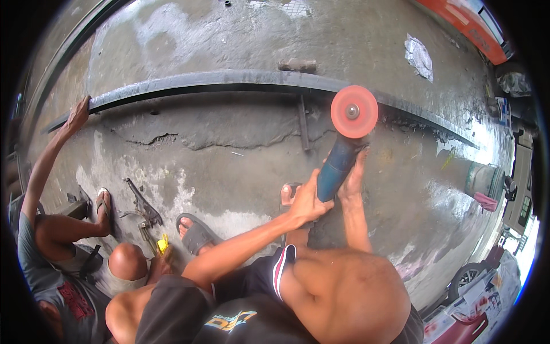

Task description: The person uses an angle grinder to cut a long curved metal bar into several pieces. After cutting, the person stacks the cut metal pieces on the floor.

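An angle grinder (337,169) with a blue body and a round red disc (354,98) is held out in front of me. My left hand (309,200) wraps round the rear of its body. Farther forward, my right hand (353,176) grips it from the right side, its fingers partly hidden behind the tool. The disc overlaps a long grey metal bar (229,79) in this view; whether they touch, I cannot tell. Beneath the bar, a short metal piece (303,121) points toward me.
A co-worker's hand (78,116) rests on the bar's left part; their other hand holds a yellow object (163,243). Clamp-like metal tools (143,206) lie by their foot. A cylindrical piece (297,65) lies beyond the bar. At right stands a greenish container (482,180).
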`<state>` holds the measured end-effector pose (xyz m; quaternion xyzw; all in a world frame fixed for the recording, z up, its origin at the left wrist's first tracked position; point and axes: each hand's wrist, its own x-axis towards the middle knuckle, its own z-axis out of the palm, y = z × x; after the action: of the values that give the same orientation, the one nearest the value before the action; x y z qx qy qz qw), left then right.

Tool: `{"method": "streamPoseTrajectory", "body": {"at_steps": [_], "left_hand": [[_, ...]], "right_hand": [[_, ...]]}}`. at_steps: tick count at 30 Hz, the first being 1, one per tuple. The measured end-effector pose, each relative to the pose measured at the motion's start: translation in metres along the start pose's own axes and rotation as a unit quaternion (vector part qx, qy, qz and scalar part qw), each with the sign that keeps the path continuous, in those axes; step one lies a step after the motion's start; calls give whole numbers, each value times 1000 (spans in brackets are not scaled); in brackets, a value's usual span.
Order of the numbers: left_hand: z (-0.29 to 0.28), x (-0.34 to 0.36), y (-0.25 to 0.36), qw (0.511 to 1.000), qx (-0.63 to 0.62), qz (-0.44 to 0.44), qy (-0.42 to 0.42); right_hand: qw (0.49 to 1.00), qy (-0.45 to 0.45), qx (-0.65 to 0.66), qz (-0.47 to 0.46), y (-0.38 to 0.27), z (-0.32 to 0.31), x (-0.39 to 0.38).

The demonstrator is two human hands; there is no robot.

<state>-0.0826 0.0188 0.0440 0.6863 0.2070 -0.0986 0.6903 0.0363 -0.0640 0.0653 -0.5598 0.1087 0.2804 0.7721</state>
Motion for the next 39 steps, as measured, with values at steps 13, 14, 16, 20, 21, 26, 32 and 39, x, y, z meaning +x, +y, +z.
{"method": "streamPoseTrajectory", "body": {"at_steps": [13, 14, 16, 20, 21, 26, 32, 39], "left_hand": [[-14, 29, 34, 999, -47, 16, 19], [-19, 33, 41, 998, -52, 29, 13], [-21, 44, 45, 995, -80, 54, 11], [-17, 57, 62, 983, -182, 15, -12], [-18, 58, 69, 978, -208, -15, -27], [-11, 63, 60, 968, -249, 12, -20], [-11, 64, 59, 967, -254, -10, -34], [-9, 66, 64, 961, -271, -23, -38]], "right_hand": [[979, 13, -189, -70, -36, 34, 28], [986, 25, -164, -23, -47, 45, 26], [973, 21, -224, -59, -50, 41, 38], [954, 20, -293, -64, -64, 42, 52], [950, 18, -306, -63, -68, 43, 54], [940, 18, -336, -53, -72, 53, 55], [941, 20, -334, -57, -67, 48, 58], [929, 9, -364, -69, -73, 49, 61]]}}
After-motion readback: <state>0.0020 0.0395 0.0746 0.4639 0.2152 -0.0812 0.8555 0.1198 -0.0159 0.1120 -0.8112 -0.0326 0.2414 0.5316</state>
